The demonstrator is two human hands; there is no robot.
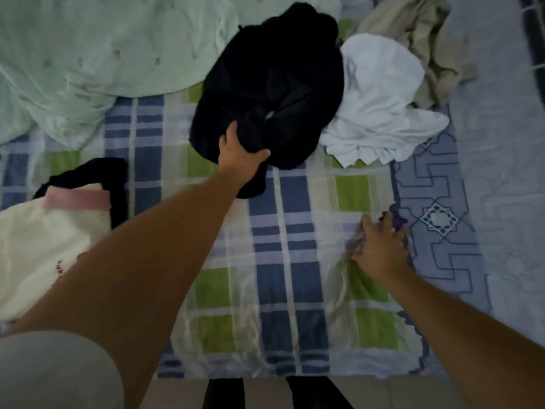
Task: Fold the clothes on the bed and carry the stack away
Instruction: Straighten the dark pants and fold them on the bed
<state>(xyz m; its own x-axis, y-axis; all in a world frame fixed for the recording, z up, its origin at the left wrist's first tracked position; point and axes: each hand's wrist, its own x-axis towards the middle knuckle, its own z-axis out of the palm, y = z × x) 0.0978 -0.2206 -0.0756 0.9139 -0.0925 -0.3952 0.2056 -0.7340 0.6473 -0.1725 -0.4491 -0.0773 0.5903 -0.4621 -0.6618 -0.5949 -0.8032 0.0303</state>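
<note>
At the centre of the frame, just above the middle, the left hand (240, 149) grips the near edge of a crumpled black garment (265, 93), its fingers curled into the cloth and the thumb on top; the hold reads as a pull, meant to drag the piece off the pile and onto the open stretch of checked sheet (295, 261) where it can be spread flat. The garment lies bunched on the bed, touching a white garment (380, 113) to its right, which in turn overlaps a beige garment (424, 42) at the upper right. These three look unfolded, so the folding seems to be at an early to middle stage. At the right of the frame, below the middle, the right hand (380, 249) rests at the edge of the checked sheet where it meets the patterned blue cover (442, 231); its fingers spread over a bit of dark cloth, but blur hides whether they pinch it or only press it, so I cannot tell. It may be steadying the sheet against the pull. At the left edge a cream garment (38, 246) with a pink band lies flat on something black, likely the start of the stack. A pale green blanket (88, 54) fills the upper left.
</note>
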